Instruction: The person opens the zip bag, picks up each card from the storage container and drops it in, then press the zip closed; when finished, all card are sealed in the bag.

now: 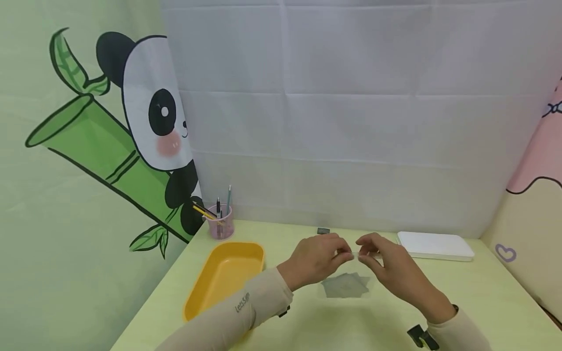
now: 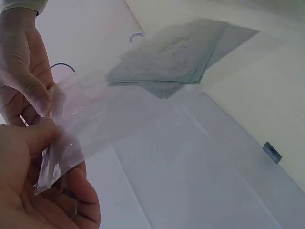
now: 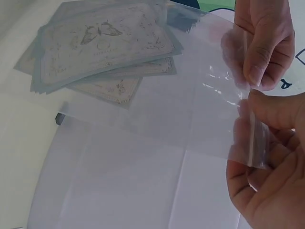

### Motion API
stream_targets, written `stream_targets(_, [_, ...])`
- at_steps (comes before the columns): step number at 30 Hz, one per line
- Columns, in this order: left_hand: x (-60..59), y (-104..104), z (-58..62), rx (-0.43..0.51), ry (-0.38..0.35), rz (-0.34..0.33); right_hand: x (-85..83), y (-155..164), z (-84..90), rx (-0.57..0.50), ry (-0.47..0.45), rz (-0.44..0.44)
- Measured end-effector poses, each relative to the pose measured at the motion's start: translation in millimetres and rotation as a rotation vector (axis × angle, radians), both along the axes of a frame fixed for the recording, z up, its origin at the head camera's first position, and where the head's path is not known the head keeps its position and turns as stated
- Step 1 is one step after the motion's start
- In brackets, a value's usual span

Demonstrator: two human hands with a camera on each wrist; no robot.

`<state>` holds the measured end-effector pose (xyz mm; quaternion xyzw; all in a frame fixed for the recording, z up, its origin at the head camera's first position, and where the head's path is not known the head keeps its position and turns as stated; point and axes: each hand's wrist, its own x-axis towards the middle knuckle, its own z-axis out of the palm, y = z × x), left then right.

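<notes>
A clear plastic bag (image 3: 200,109) hangs between both hands over the table. My left hand (image 1: 317,258) and right hand (image 1: 397,270) pinch its top edge between thumb and fingers, their thumbs close together in the left wrist view. Along that edge runs a narrow strip (image 3: 252,133), like a zip closure. Several pale grey-green cards (image 1: 346,286) lie fanned out at the bag's lower end, overlapped by the clear film. A butterfly print is visible on the front card (image 3: 102,40) in the right wrist view.
To the left stands a yellow tray (image 1: 232,273), partly behind the left sleeve. A pink mesh cup (image 1: 221,229) of pens and pencils is at the back left. At the back right lies a flat white box (image 1: 434,245); a small dark object (image 1: 323,230) sits by the back edge.
</notes>
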<state>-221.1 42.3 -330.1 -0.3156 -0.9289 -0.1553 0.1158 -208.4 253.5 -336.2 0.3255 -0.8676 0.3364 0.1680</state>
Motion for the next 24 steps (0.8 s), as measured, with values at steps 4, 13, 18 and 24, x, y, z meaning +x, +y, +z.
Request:
stream_targets(4, [0.4, 1.5, 1.0, -0.039, 0.049, -0.012, -1.3, -3.4, -2.7, 0.003, -0.011, -0.004])
stream_targets(13, [3.8, 5.2, 2.0, -0.187, 0.206, 0.004, 1.7, -11.6, -2.3, 0.011, -0.006, -0.023])
stream_targets(18, [4.4, 2.9, 1.6, -0.198, 0.277, -0.013, 5.3, -14.2, -2.3, -0.043, -0.007, -0.059])
stream_targets(24, [4.0, -3.7, 5.3, -0.075, 0.247, -0.007, 2.1, -9.2, -4.5, -0.121, 0.04, -0.099])
